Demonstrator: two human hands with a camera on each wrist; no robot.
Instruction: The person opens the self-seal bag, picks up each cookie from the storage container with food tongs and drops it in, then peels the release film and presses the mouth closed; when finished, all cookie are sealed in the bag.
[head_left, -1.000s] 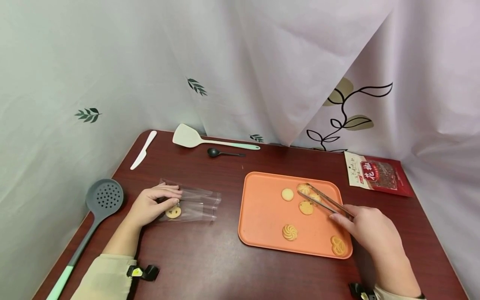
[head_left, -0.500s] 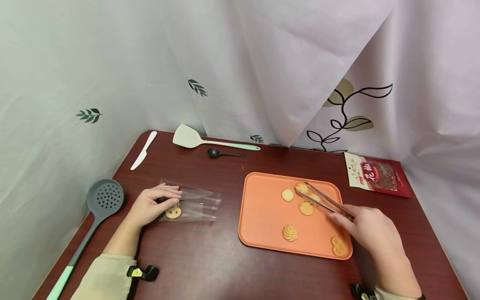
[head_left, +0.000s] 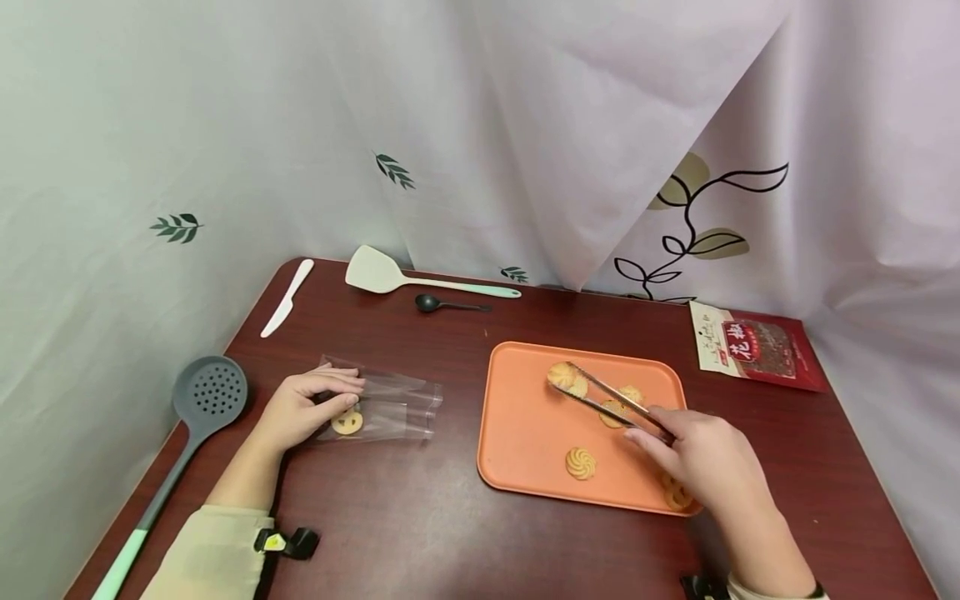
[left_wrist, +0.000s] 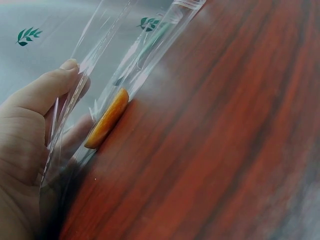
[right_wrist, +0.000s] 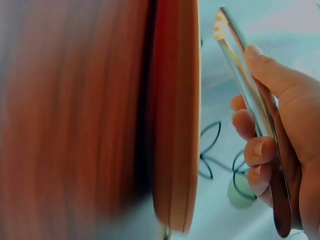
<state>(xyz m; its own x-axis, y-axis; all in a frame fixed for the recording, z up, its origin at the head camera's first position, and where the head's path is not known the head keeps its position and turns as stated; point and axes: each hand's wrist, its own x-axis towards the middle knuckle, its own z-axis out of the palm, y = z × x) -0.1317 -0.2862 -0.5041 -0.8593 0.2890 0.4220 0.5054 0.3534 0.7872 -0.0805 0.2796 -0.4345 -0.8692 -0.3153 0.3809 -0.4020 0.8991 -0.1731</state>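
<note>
My left hand [head_left: 318, 404] pinches the near end of a clear plastic bag [head_left: 393, 406] lying on the dark red table; one smiley cookie [head_left: 347, 422] lies inside it. In the left wrist view the left hand [left_wrist: 35, 120] holds the bag's [left_wrist: 125, 65] film beside that cookie [left_wrist: 106, 119]. My right hand [head_left: 693, 457] grips metal tongs [head_left: 611, 398] whose tips pinch a swirl cookie [head_left: 558, 373] above the orange tray's [head_left: 525, 442] back left part. In the right wrist view the right hand [right_wrist: 280, 125] holds the tongs [right_wrist: 250, 105]. Several cookies lie on the tray, one swirl cookie [head_left: 580, 463] near the front.
A grey slotted spoon [head_left: 202, 398] lies at the left edge. A white knife [head_left: 287, 298], a pale spatula [head_left: 390, 275] and a small black spoon [head_left: 442, 306] lie along the back. A red snack packet [head_left: 753, 346] sits at the back right. Curtains close in the table.
The right hand has carried the tongs and the pinched cookie leftward over the tray, from its back right part. The left hand and bag have stayed put.
</note>
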